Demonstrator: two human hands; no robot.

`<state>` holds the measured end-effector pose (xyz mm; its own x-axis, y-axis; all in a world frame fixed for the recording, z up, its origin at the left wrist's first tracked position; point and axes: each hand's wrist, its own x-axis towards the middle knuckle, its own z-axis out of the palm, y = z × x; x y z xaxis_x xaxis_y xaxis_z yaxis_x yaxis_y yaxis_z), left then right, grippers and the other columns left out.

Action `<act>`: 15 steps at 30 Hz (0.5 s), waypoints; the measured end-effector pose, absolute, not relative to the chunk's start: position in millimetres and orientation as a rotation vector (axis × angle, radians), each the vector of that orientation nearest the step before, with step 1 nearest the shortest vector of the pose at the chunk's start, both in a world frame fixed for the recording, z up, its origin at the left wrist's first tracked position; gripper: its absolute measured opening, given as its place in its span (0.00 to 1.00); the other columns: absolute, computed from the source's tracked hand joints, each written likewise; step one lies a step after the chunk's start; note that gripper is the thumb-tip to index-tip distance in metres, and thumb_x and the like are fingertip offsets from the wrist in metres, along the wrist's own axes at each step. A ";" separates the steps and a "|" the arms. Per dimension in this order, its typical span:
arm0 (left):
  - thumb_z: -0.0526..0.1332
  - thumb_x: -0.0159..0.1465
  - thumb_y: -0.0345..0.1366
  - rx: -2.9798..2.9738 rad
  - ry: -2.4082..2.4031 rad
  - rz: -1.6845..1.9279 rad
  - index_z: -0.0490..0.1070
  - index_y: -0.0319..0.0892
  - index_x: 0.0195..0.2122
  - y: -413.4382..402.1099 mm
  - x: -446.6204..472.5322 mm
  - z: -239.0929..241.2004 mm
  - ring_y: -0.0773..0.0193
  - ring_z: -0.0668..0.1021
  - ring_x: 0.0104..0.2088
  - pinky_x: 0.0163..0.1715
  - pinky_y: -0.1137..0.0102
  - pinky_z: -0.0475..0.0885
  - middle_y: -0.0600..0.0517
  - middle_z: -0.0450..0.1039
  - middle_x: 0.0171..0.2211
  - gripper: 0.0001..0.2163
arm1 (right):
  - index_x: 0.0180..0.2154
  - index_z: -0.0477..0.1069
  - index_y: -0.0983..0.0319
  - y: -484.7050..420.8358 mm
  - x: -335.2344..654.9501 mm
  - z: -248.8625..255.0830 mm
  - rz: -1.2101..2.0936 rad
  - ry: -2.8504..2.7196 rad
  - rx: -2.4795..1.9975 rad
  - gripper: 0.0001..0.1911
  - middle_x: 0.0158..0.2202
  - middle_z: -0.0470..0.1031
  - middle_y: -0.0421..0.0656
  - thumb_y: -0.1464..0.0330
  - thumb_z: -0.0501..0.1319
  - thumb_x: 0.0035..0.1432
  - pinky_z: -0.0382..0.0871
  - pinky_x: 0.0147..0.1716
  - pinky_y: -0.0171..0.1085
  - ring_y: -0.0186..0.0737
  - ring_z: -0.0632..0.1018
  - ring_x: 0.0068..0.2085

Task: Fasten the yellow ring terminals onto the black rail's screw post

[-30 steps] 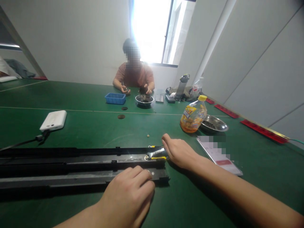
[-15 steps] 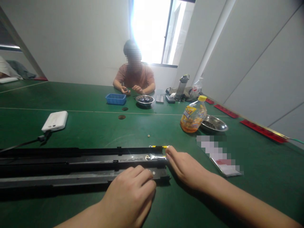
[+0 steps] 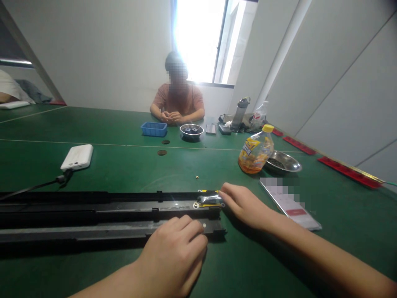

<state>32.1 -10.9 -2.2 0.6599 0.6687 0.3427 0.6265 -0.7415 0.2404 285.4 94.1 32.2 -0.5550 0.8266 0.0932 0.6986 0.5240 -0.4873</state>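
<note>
Two long black channel-shaped rails [image 3: 124, 203] lie side by side across the table, running off the left edge. My left hand [image 3: 178, 250] is closed over the front rail near its right end, fingers curled and fingertips partly hidden. At the right end of the back rail, my right hand [image 3: 243, 203] pinches a small silver wrench [image 3: 211, 199]. The wrench's far end sits just above a brass-coloured nut [image 3: 195, 205] on the rail. Short yellow wires [image 3: 214, 205] with ring ends lie beside the wrench.
A loose brass nut [image 3: 197, 177] lies behind the rails. To the right are a phone [image 3: 291, 205], a drink bottle [image 3: 256, 151] and a metal bowl [image 3: 287, 162]. A white power bank [image 3: 77, 157] is at left. Opposite sits a person [image 3: 178, 99] behind a blue basket [image 3: 154, 129].
The wrench has swung away from the nut's level, and a yellow wire now shows in front of it. My right hand moved slightly up. The person opposite has brought both hands together.
</note>
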 end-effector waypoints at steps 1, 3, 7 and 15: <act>0.62 0.67 0.32 2.768 1.084 0.629 0.71 0.44 0.42 -11.0 31.8 -2.7 0.54 0.74 0.41 0.39 0.59 0.73 0.48 0.75 0.42 0.03 | 0.37 0.68 0.59 99.3 286.4 31.5 0.543 -2.493 -1.245 0.15 0.35 0.77 0.43 0.62 0.52 0.78 0.66 0.36 0.38 0.42 0.75 0.35; 0.62 0.67 0.32 2.769 1.091 0.621 0.72 0.44 0.42 -11.0 31.3 -3.3 0.53 0.74 0.41 0.39 0.58 0.73 0.48 0.75 0.42 0.04 | 0.36 0.66 0.59 107.8 287.6 30.1 0.480 -2.561 -1.186 0.16 0.34 0.75 0.43 0.62 0.51 0.78 0.64 0.36 0.38 0.41 0.73 0.34; 0.62 0.66 0.32 2.776 1.093 0.601 0.71 0.44 0.41 -10.7 30.7 -2.4 0.54 0.74 0.40 0.38 0.58 0.73 0.48 0.74 0.42 0.03 | 0.37 0.65 0.59 115.3 286.0 28.6 0.459 -2.610 -1.124 0.15 0.34 0.73 0.41 0.62 0.51 0.79 0.62 0.35 0.38 0.40 0.71 0.33; 0.62 0.67 0.32 2.760 1.104 0.603 0.71 0.44 0.42 -11.2 31.2 0.5 0.53 0.73 0.41 0.38 0.58 0.73 0.49 0.74 0.43 0.03 | 0.35 0.61 0.58 115.5 282.0 27.8 0.460 -2.631 -1.100 0.16 0.33 0.69 0.40 0.63 0.49 0.79 0.61 0.36 0.39 0.40 0.69 0.32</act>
<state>31.2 -11.2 0.5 0.6571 0.6820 0.3212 0.6388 -0.7300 0.2430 282.0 115.5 27.8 -0.6827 0.7225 0.1090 0.6427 0.6648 -0.3809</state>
